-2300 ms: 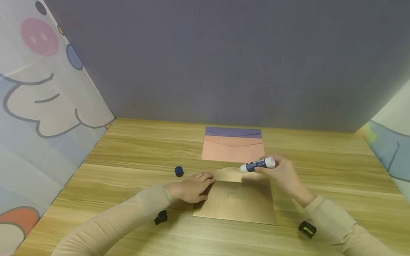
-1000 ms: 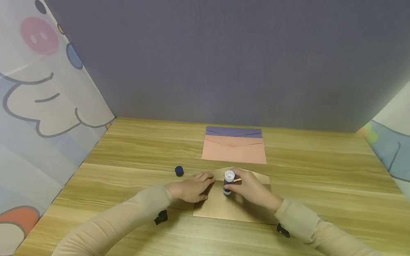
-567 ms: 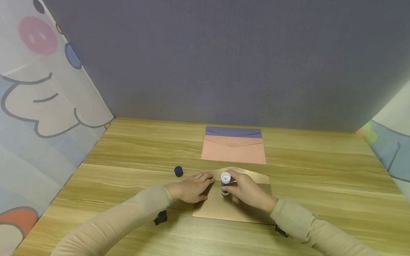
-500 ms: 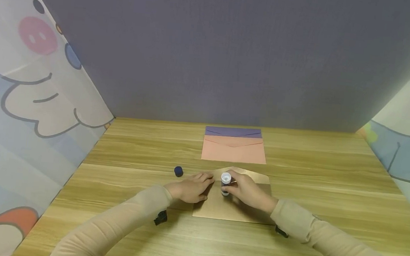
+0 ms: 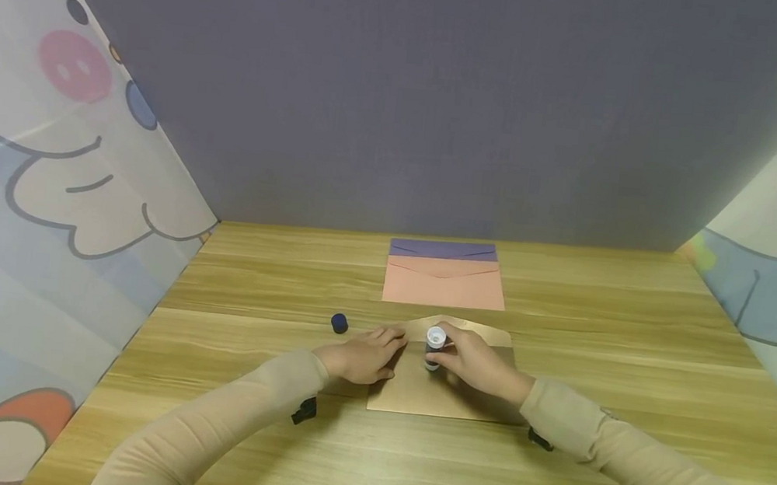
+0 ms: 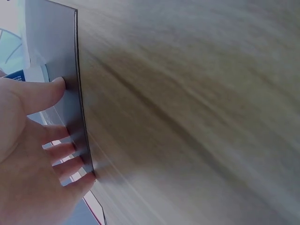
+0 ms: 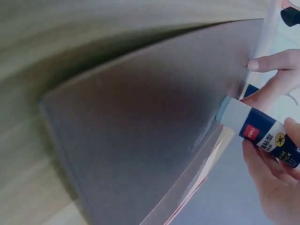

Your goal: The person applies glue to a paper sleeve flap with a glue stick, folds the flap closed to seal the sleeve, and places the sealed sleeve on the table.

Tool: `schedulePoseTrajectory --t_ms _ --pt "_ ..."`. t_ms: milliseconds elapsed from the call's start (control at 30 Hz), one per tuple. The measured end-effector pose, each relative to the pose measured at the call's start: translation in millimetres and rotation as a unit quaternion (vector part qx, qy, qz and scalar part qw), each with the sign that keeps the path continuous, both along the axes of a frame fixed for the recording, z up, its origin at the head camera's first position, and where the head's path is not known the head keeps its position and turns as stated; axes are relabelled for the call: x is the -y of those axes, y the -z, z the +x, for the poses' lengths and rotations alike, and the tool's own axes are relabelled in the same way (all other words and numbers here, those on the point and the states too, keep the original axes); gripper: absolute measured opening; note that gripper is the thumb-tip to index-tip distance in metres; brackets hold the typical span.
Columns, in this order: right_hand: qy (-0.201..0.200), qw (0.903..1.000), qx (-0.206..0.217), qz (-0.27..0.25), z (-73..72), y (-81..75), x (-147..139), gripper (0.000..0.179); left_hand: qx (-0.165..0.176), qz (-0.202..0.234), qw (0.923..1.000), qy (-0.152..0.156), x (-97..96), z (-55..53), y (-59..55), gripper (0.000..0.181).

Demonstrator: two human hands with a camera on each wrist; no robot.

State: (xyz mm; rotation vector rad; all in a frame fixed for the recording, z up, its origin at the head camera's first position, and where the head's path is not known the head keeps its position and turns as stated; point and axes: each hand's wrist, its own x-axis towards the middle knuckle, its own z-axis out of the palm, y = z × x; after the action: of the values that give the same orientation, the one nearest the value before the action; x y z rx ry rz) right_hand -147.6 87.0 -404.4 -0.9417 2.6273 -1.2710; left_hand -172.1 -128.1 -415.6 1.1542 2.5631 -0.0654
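A gold-brown envelope (image 5: 415, 400) lies on the table with its flap (image 5: 492, 335) opened away from me. My left hand (image 5: 363, 356) presses on its left edge with fingers spread and fairly straight, as the left wrist view also shows. My right hand (image 5: 482, 362) grips a blue-and-white glue stick (image 7: 260, 131) between thumb and fingers. The stick stands nearly upright, its glue end down on the envelope's body just below the flap fold. Whitish glue streaks (image 7: 202, 136) show beside that end in the right wrist view, with more on the flap.
A dark blue glue stick cap (image 5: 339, 323) stands left of the envelope. Behind it lie a pink envelope (image 5: 443, 290) and a purple envelope (image 5: 442, 248), partly overlapped. A grey panel (image 5: 442, 123) rises at the table's back edge.
My right hand has brought the glue stick from over the flap's right side left and down onto the envelope's body, turning it upright. Lately it shifted slightly right. The left hand stays put.
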Motion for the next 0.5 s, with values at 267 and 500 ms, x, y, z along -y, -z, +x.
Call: schedulePoseTrajectory --t_ms 267,500 --pt "0.004 0.9999 0.005 0.009 0.6 0.8 -10.0 0.02 0.006 0.005 1.0 0.004 0.5 0.2 -2.1 0.058" --pt "0.01 0.9999 0.005 0.011 2.6 -0.1 -22.0 0.022 0.008 0.008 0.9999 0.005 1.5 0.0 -1.9 0.057"
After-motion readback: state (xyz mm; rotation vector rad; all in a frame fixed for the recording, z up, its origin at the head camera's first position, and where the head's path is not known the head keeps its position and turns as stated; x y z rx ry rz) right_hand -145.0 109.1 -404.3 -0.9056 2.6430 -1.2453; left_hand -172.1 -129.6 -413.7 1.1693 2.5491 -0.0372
